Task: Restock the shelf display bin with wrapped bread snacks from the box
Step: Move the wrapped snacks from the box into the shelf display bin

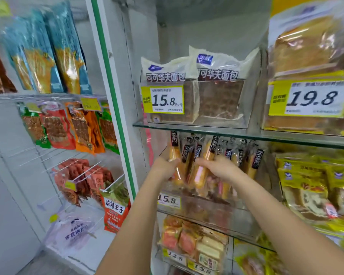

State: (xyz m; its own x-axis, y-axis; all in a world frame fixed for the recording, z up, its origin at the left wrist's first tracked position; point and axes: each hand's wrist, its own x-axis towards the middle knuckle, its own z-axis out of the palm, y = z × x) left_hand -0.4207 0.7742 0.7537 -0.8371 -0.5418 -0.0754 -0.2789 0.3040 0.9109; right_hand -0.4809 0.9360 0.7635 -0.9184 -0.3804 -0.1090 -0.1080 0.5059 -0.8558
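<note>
Now, head view: two bare forearms reach up from the bottom edge to the middle shelf.
Left hand (164,167): fingers curled round the leftmost packs of the row, gripping them; blurred at the tips.
Right hand (220,167): just beside the left hand, fingers bent over the middle packs and holding them.
Wrapped bread snacks (248,163): long golden sticks in clear wrap with black printed tops, standing upright and leaning on one another inside the bin, tops close under the glass shelf (246,134).
Display bin (211,209): clear plastic, sitting on the middle shelf, its lower part showing little stock behind the front wall.
Bin price tag (168,200): white and yellow, reads 15.8, stuck on the bin's front left corner.
Cocoa waffle bread packs (218,90): two, upright in a clear bin on the glass shelf, behind a 15.8 tag (163,100).
Toast bags (306,44): top right, over a 19.8 tag (312,99).
Yellow bread packs (306,175): right of the display bin.
Small cake packs (193,239): shelf below.
Hanging snack packets (68,126): on hooks, left of the green-edged frame (115,108).
</note>
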